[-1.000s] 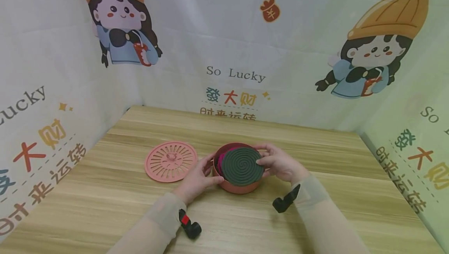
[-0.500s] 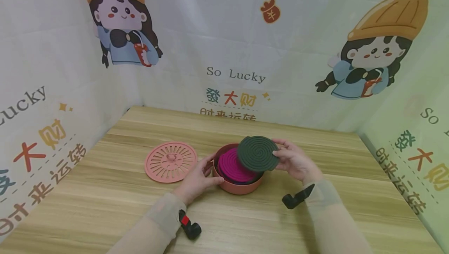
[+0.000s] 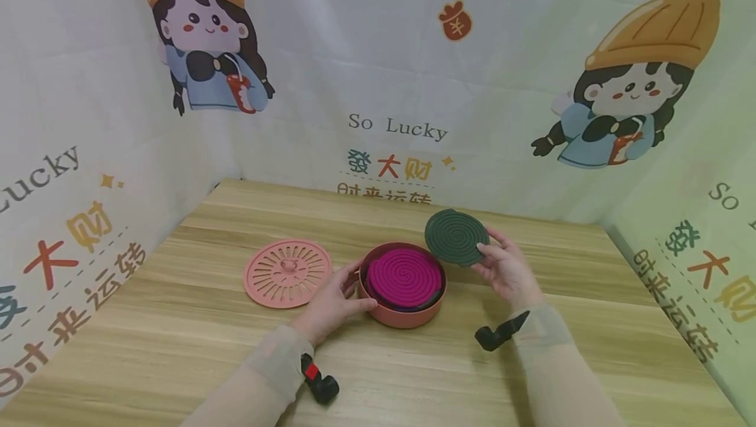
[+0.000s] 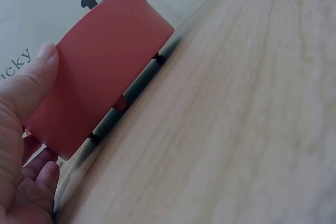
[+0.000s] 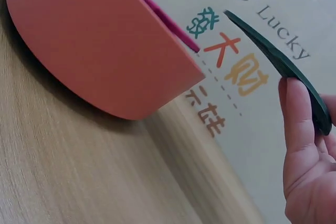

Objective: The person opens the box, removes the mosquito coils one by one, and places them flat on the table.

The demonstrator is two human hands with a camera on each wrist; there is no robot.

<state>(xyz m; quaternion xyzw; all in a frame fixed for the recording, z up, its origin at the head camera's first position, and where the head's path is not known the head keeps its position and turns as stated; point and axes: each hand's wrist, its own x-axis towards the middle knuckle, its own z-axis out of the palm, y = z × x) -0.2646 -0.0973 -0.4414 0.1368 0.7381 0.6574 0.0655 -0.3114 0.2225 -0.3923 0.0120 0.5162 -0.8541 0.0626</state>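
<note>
A round coral-pink mosquito coil box stands on the table, its top uncovered. Inside it lies a magenta mosquito coil, flat and near the rim. My left hand grips the box's left side, with the thumb in front and the other fingers round the far side. To the right, my right hand pinches a dark green mosquito coil by its edge. That coil is raised and tilted, clear of the box. In the right wrist view the green coil appears edge-on between thumb and fingers.
The slotted pink lid with a small central knob lies flat on the wooden table, left of the box. Printed cloth hangs behind and on both sides. Each wrist wears a black camera mount.
My right hand has lifted the green coil off the magenta one and carried it right and toward the back. The magenta coil has come into full view. My left hand stays on the box.
</note>
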